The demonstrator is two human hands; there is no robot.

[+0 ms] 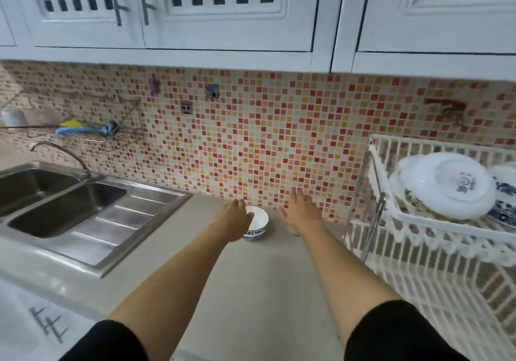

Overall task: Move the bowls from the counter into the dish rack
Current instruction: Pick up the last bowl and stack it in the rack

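On the counter (229, 285), close to the tiled wall (251, 148), stands one bowl (258, 225): small, round, white inside, with a blue pattern band around the outer wall. It sits upright, between the sink (69, 207) and the rack (435, 237).

The left hand (236, 216) is over the bowl's left rim, fingers loosely curled and touching or just above the rim; whether it grips the rim cannot be told. The right hand (301, 211) is to the right of the bowl, palm down, fingers extended and spread, apart from the bowl. A small pale object shows under its wrist; its identity cannot be told.

Writing: a dark printed mark sits at the centre of the plate (444, 186) underside; it is too blurred to read.

Materials and shapes:
- Counter: smooth, matte, beige
- Wall: small square mosaic tiles in red, pink, yellow and cream
- Sink: stainless steel, two basins, ribbed drainboard, curved faucet (60, 155)
- Rack: white slatted frame, two tiers; the upper tier holds white plates on edge and a blue-patterned dish (505, 190)
- Cabinets (223, 8): white, with square cut-outs and metal bar handles
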